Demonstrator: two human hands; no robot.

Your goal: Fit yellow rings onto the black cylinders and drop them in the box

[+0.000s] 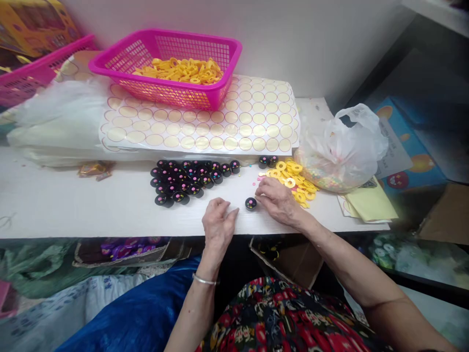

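Observation:
A single round black piece (251, 203) with a pink dot and coloured specks stands near the front of the white table. To its left, my left hand (219, 222) has thumb and index finger apart, with nothing between them. My right hand (276, 199) is just right of the piece, its fingertips bent and close together; whatever they may pinch is too small to make out. Several similar black pieces (179, 196) stand in rows at the left, and two more black pieces (263, 162) sit behind my right hand. Yellow ring-shaped parts (302, 183) lie in a pile beside it.
A pink basket (214, 100) of yellow parts rests on sheets of round stickers (245, 131) at the back. On the right stands a knotted clear bag (340, 151) of small coloured beads, near folded yellow paper (370, 203). Small wrapped packets (95, 169) lie at the left.

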